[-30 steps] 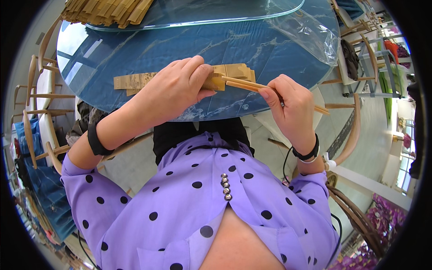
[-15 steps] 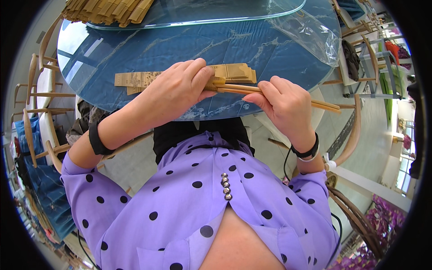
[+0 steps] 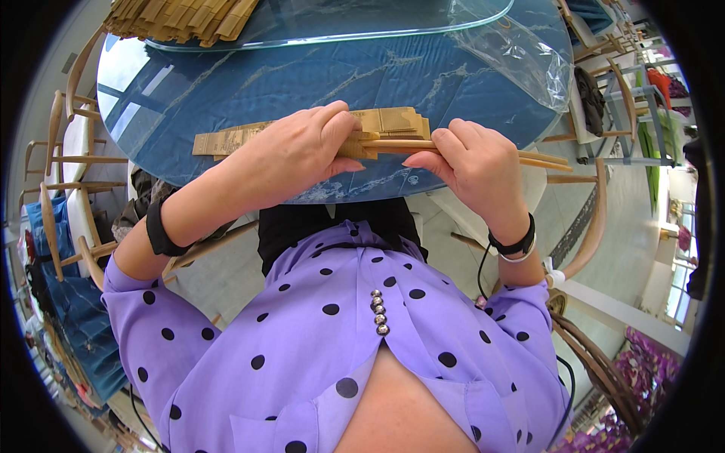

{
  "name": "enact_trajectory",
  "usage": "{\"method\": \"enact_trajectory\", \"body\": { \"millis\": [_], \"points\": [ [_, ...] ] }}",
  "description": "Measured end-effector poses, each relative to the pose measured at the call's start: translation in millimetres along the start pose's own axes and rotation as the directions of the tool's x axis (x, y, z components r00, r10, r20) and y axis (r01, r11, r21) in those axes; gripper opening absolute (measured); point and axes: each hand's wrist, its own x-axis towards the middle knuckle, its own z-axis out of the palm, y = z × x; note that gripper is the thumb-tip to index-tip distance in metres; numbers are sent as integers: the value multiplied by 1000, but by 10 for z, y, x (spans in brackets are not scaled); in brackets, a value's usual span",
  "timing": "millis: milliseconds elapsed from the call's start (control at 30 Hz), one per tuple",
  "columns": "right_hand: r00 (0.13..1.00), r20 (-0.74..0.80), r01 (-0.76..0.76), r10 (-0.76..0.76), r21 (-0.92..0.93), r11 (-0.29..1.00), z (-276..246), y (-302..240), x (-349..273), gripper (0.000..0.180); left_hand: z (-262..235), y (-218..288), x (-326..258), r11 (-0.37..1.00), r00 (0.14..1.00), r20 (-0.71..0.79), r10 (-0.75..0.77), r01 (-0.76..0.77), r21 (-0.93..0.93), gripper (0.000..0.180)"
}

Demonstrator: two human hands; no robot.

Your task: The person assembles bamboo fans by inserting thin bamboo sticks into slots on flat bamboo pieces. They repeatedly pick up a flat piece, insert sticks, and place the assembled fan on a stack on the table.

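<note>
The left hand point(image 3: 302, 151) holds a paper sleeve point(image 3: 377, 128) tight; the right hand point(image 3: 476, 162) pinches wooden chopsticks point(image 3: 408, 145), only partly inside; many sleeves point(image 3: 181, 16) wait on the bench point(image 3: 226, 83).

You get bright, even daylight; the blue table point(image 3: 226, 90) mirrors windows as pale glare. Focus is sharp in the middle, while edges bend and fade to black.
</note>
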Motion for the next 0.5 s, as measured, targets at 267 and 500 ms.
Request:
{"method": "enact_trajectory", "body": {
  "millis": [267,500],
  "points": [
    [995,28,-100,97,103,990,95,-65,-48,42,12,23,15,998,999,18,-27,28,-52,37],
    [995,33,-95,93,78,992,46,-116,-11,41,-43,49,-6,978,989,63,-132,141,-157,38]
  ]
}}
